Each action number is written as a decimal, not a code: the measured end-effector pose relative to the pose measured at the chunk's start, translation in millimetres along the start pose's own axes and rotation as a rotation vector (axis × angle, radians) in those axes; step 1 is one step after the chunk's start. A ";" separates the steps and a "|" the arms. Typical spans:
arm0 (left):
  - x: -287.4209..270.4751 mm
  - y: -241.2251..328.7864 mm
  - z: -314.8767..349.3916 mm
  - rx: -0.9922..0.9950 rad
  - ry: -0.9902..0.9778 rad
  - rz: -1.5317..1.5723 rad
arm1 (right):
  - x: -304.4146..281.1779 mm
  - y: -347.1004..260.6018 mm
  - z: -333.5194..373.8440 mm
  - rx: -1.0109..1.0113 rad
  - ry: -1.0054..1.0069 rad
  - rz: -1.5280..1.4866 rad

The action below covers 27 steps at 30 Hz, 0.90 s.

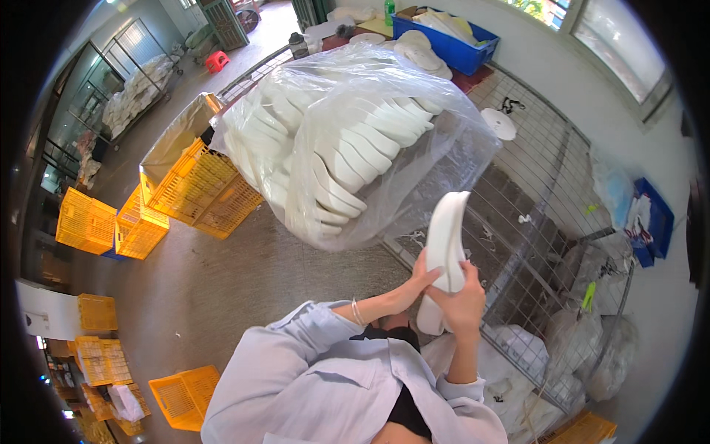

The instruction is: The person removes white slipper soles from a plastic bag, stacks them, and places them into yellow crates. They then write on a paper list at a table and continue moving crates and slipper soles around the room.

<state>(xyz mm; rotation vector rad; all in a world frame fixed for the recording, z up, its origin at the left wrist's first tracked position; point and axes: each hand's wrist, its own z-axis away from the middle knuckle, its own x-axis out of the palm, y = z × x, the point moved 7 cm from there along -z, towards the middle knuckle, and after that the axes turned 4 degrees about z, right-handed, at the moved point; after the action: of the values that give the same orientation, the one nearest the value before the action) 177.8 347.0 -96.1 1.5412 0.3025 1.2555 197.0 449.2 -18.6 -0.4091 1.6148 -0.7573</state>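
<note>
We're in a workroom with a grey floor (296, 274), yellow crates (229, 207) standing to one side and a wire-mesh table (551, 214) along the pale wall. Over by the wire edge, the person's left hand (421, 280) and right hand (461, 297) are closed together on a small stack of white curved pieces (447, 226). These stand nearly upright, smooth and matte, long and rounded, narrowing at the waist, with a seam line where two lie face to face. The fingers cover their middle, and the lower end drops partly behind the right hand, so I can't count them for sure. Beyond, a big clear plastic bag (462, 144) holds rows of similar white pieces (362, 152), blurred by its creases and glare.
</note>
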 end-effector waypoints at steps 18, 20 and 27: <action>-293.5 362.5 -239.6 0.024 0.489 -0.752 | 168.2 -198.2 -367.2 -0.591 -0.461 0.508; -247.9 390.8 -230.3 0.367 0.252 -0.771 | 211.8 -239.1 -402.7 -0.610 -0.555 0.590; -208.1 407.7 -202.5 0.223 0.210 -0.774 | 332.4 -338.3 -463.8 -0.629 -0.749 0.527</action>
<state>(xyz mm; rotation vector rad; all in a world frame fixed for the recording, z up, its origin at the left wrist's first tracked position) -237.0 148.1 101.2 1.2688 1.0899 0.7700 -368.3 102.1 -16.1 -0.5892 1.1160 0.3133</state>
